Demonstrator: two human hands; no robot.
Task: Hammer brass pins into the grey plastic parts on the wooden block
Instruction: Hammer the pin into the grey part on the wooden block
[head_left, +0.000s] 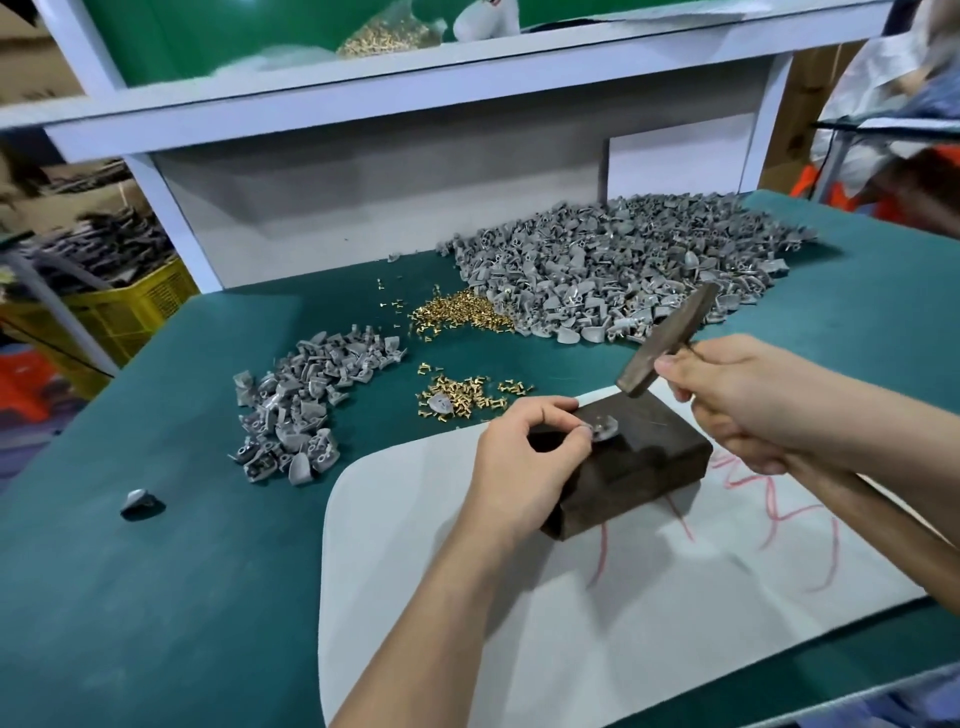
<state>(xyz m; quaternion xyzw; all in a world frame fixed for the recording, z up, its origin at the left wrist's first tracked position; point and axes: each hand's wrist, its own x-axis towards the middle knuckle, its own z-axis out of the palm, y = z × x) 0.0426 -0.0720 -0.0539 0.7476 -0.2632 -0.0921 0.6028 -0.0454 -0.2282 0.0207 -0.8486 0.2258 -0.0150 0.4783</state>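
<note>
A dark wooden block (644, 462) sits on a white sheet (571, 597) in front of me. On its top lies one grey plastic part (603, 427). My left hand (524, 467) pinches that part between thumb and fingertips at the block's left end. My right hand (748, 400) grips the handle of a hammer, whose dark metal head (667, 340) hangs tilted just above the block's far edge. Loose brass pins (462, 397) lie just beyond the block. No pin is visible in the held part.
A large heap of grey parts (623, 270) fills the back right of the green table (156, 571); a smaller heap (306, 400) lies left. More brass pins (457, 317) sit between them. A single grey part (139, 501) lies far left. White shelving (363, 104) stands behind.
</note>
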